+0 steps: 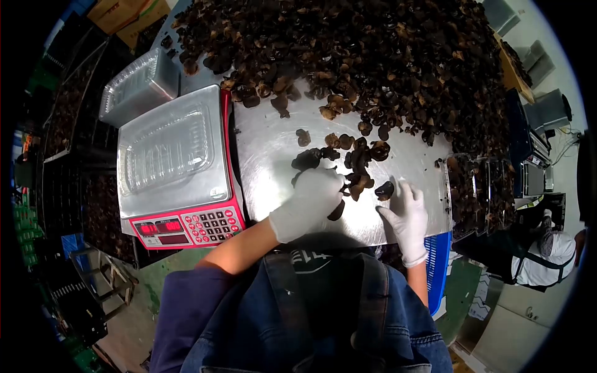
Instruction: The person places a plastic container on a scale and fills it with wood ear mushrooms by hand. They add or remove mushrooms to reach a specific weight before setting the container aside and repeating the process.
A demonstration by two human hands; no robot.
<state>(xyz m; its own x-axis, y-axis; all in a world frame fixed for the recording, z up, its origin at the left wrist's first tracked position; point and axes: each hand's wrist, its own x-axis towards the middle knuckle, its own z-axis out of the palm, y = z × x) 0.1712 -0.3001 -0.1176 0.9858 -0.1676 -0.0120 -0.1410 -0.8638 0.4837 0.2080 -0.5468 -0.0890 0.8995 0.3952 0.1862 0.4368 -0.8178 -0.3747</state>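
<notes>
several dark mushroom pieces (pixel 359 156) are scattered toward the near edge of the metal surface (pixel 267 137). the left hand (pixel 316 196), white-gloved, is curled beside them; whether one is gripped cannot be told. the right hand (pixel 408 217) is spread, thumb apart, with a single piece (pixel 385 191) just beside it. a mushroom heap (pixel 385 56) is piled toward the far edge; by the left edge, a clear tray (pixel 165 155) is carried on a red scale (pixel 212 227).

Scale (pixel 233 225) w/ tray (pixel 168 158) L, fungus (pixel 373 56) rear

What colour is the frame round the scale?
The frame is red, showing best in the head view.
</notes>
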